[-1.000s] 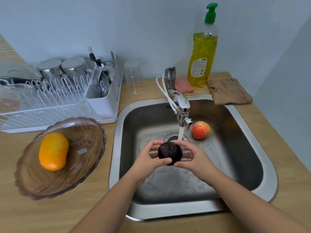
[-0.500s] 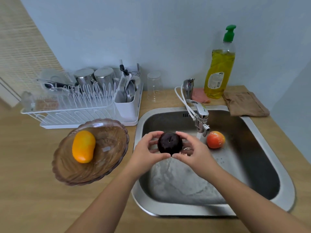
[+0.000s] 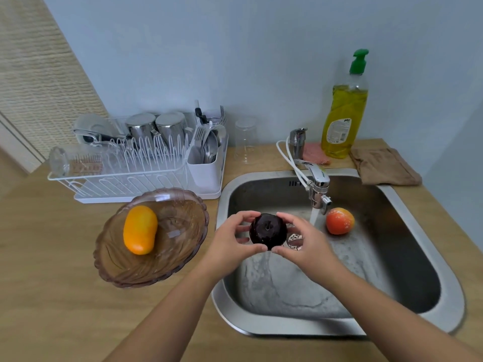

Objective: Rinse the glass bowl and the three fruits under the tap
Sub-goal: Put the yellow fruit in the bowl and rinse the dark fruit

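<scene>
From my remote seat the wooden counter [image 3: 52,296] fills most of the view, with the steel sink [image 3: 287,327] set into its right half. The white dish rack [image 3: 136,176] stands against the wall on the left, loaded with metal cups and cutlery. Just in front of it sits the tinted glass bowl [image 3: 177,257], on the counter beside the sink's left rim. A tall bottle of yellow dish soap [image 3: 342,118] stands behind the sink, and a folded brown cloth [image 3: 384,165] lies to its right. Both forearms reach in from the bottom edge. The left hand [image 3: 230,244] and the right hand [image 3: 305,246] are curled round the dark fruit [image 3: 268,231] from either side, fingertips and thumbs pinching it above the basin, stem end up. The tap [image 3: 317,184] is running, and its stream [image 3: 313,218] falls just to the right of the held fruit (I cannot tell whether any of it touches the right hand). The yellow-orange fruit [image 3: 139,229] lies in the left part of the bowl. The red-orange fruit [image 3: 339,220] rests on the sink floor, just right of the stream, wet with droplets. A clear tumbler [image 3: 244,141] stands upside down between the rack and the tap.
</scene>
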Tool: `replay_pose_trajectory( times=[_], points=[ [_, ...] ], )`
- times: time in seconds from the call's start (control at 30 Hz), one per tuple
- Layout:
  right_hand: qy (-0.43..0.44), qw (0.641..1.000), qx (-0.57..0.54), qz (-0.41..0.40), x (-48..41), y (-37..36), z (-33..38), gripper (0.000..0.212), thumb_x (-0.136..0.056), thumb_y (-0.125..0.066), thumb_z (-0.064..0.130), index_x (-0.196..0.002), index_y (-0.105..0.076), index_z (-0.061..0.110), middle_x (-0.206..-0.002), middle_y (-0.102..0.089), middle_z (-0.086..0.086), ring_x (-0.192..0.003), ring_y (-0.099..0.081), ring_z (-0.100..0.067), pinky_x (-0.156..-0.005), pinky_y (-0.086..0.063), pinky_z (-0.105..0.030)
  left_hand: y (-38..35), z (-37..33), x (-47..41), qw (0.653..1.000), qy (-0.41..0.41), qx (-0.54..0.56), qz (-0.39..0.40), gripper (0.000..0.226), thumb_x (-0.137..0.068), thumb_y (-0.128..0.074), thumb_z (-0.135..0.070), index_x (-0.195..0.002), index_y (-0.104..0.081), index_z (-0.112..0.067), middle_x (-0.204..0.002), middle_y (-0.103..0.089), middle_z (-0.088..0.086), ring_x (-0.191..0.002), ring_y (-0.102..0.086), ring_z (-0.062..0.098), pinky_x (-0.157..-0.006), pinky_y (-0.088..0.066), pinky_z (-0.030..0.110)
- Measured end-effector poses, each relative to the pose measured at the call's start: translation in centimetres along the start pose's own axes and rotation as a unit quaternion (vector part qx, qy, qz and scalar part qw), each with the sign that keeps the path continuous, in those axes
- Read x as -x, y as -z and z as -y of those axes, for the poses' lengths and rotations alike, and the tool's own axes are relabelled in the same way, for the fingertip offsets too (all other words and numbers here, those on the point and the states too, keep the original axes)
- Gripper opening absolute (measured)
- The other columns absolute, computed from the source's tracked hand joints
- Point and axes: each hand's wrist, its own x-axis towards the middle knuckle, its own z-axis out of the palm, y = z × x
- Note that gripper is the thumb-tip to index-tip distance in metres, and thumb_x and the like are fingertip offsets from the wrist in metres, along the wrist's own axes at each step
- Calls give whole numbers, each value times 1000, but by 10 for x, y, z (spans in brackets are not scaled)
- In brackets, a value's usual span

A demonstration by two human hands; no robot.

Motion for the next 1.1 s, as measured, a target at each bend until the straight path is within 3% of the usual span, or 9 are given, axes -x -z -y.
replay_pose_trajectory(
  times=[0.2, 0.57, 0.7, 0.8, 0.97, 1.1],
  points=[
    [0, 1000, 9, 0, 3, -1, -1, 66, -72, -81, 19, -123, -46, 42, -114, -50, 29, -107, -53, 5, -79, -46, -9, -3, 0, 3, 1000, 1, -9, -1, 60, -66, -86, -17, -114, -59, -41, -115, -64, -14, -112, -60, 10, -95, -54, 40],
    [25, 999, 18, 9, -10, 0, 11, 66, -69, -83, 10, -122, -53, 35, -114, -56, 15, -107, -57, -2, -80, -52, -14, 5, 0, 6, 999, -16, -11, -29, 65, -68, -83, -7, -112, -57, -46, -118, -60, -16, -114, -58, 9, -95, -53, 36],
    [55, 997, 35, 42, -36, -6, 39, 75, -68, -84, 11, -131, -49, 30, -110, -53, 17, -104, -56, 1, -79, -52, -15, 34, -13, 8, 996, -34, -30, -73, 69, -70, -84, -10, -128, -52, -31, -125, -57, -13, -114, -55, 2, -88, -50, 15],
    [81, 994, 48, 62, -59, -25, 59, 73, -65, -86, 18, -130, -54, 26, -110, -56, 11, -99, -58, -3, -76, -45, -10, 67, -18, 13, 993, -37, -52, -99, 70, -70, -84, -13, -132, -53, -22, -125, -58, -10, -113, -56, 0, -93, -49, 20],
    [116, 985, 72, 106, -94, -71, 94, 70, -66, -85, 25, -130, -54, 26, -115, -56, 5, -99, -56, -9, -81, -40, -16, 129, -12, 17, 987, -16, -83, -136, 63, -70, -83, -7, -124, -55, -23, -114, -60, -11, -107, -60, 6, -89, -51, 17],
    [123, 974, 129, 139, -117, -114, 106, 72, -69, -82, 35, -133, -49, 27, -124, -55, 7, -113, -52, -14, -100, -42, -30, 165, 3, 18, 974, 10, -171, -148, 66, -73, -82, -15, -131, -52, -24, -116, -54, -16, -110, -51, 2, -91, -40, 15]
  ],
)
